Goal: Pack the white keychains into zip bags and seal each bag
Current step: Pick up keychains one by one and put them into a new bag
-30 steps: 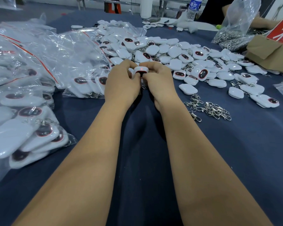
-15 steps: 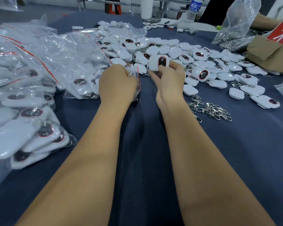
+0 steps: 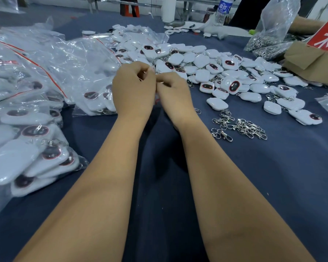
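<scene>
- Two bare forearms reaching in from the near edge over a dark blue cloth (image 3: 273,186), converging toward the middle.
- Left hand (image 3: 133,89) curled, knuckles up, fingertips pinched together at its far right corner; right hand (image 3: 175,93) likewise curled, thumb and forefinger pinched and touching the left fingertips.
- Held between both sets of fingers: something thin and glinting, apparently the top edge of a zip bag (image 3: 156,100), of which only a small sliver shows in the gap between the hands; cannot tell for sure, nor whether a keychain sits inside.
- Near left of the fingers: filled zip bags (image 3: 27,148) stacked at the cloth's edge, white keychains with dark oval faces visible through the plastic.
- Near right of the fingers: a loose cluster of metal clasps and rings (image 3: 240,127) lying on the cloth.
- Left of and just beyond the fingers: more clear bags with red seal strips (image 3: 51,59), heaped and crinkled.
- Just beyond and to the right of the fingers: a wide loose pile of white keychains (image 3: 206,67), some face up, some face down.
- Far right: a brown cardboard box (image 3: 311,59) with a red sign, and a clear bag of metal hardware (image 3: 273,31) beside it.
- Far beyond the fingers: a water bottle (image 3: 222,10) upright near the table's back edge.
</scene>
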A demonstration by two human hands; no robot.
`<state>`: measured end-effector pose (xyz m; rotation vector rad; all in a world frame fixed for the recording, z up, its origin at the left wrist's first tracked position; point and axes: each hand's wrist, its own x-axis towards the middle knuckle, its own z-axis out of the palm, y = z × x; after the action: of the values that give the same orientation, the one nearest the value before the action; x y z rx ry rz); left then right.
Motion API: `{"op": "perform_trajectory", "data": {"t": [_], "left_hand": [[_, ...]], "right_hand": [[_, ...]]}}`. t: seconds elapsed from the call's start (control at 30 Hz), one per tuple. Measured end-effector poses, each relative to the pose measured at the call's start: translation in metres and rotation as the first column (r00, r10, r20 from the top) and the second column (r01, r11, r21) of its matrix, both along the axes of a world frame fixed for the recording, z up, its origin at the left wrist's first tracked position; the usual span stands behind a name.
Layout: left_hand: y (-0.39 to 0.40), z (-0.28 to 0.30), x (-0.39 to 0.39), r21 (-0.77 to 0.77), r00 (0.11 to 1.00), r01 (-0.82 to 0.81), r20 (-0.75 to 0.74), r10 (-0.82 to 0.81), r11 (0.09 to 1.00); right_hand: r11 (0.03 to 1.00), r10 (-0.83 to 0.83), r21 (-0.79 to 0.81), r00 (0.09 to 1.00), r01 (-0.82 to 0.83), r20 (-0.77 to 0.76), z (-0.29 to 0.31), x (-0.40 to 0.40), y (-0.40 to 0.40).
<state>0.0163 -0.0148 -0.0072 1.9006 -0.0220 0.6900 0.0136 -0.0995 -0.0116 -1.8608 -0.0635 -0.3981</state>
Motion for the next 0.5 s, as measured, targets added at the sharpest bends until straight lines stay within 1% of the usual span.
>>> {"op": "perform_trajectory", "data": {"t": [0.03,0.07,0.1,0.13,0.17,0.2,0.27,0.37,0.4,0.43,0.47,0.5], "left_hand": [[-0.001,-0.002,0.001,0.068,1.000,0.009,-0.028,-0.007,0.998],[-0.002,-0.005,0.002,0.181,0.999,0.006,-0.051,0.003,0.983],[-0.004,-0.008,0.002,0.316,0.998,0.000,-0.066,0.022,0.949],[-0.005,-0.010,0.001,0.437,0.996,-0.004,-0.075,0.041,0.899],[-0.007,-0.011,-0.001,0.524,0.995,-0.008,-0.077,0.057,0.852],[-0.008,-0.011,-0.002,0.582,0.994,-0.015,-0.079,0.075,0.813],[-0.007,-0.010,-0.002,0.644,0.989,-0.031,-0.092,0.117,0.765],[-0.004,-0.008,-0.003,0.654,0.980,-0.045,-0.120,0.162,0.755],[-0.003,-0.008,-0.003,0.654,0.977,-0.049,-0.124,0.171,0.755],[-0.003,-0.007,-0.004,0.656,0.976,-0.051,-0.126,0.176,0.753],[-0.003,-0.007,-0.004,0.660,0.976,-0.048,-0.129,0.176,0.750],[-0.003,-0.006,-0.005,0.663,0.976,-0.042,-0.133,0.173,0.747]], "right_hand": [[0.996,-0.081,0.029,0.997,0.081,-0.003,0.002,0.000,-0.006],[0.982,-0.190,-0.012,0.982,0.190,-0.003,0.002,0.000,-0.015],[0.946,-0.297,-0.133,0.955,0.296,0.006,0.000,0.001,-0.025],[0.882,-0.380,-0.298,0.925,0.365,0.008,-0.002,0.001,-0.034],[0.805,-0.434,-0.445,0.901,0.392,0.008,-0.003,0.001,-0.041],[0.741,-0.462,-0.547,0.887,0.389,0.005,-0.004,0.000,-0.046],[0.673,-0.475,-0.659,0.879,0.336,-0.037,-0.006,0.001,-0.051],[0.613,-0.510,-0.762,0.841,0.208,-0.180,-0.011,0.002,-0.055],[0.586,-0.525,-0.791,0.826,0.177,-0.205,-0.012,0.003,-0.055],[0.561,-0.539,-0.810,0.819,0.172,-0.200,-0.012,0.002,-0.054],[0.544,-0.550,-0.814,0.819,0.204,-0.163,-0.011,0.002,-0.053],[0.533,-0.561,-0.802,0.822,0.269,-0.097,-0.009,0.001,-0.051]]}}
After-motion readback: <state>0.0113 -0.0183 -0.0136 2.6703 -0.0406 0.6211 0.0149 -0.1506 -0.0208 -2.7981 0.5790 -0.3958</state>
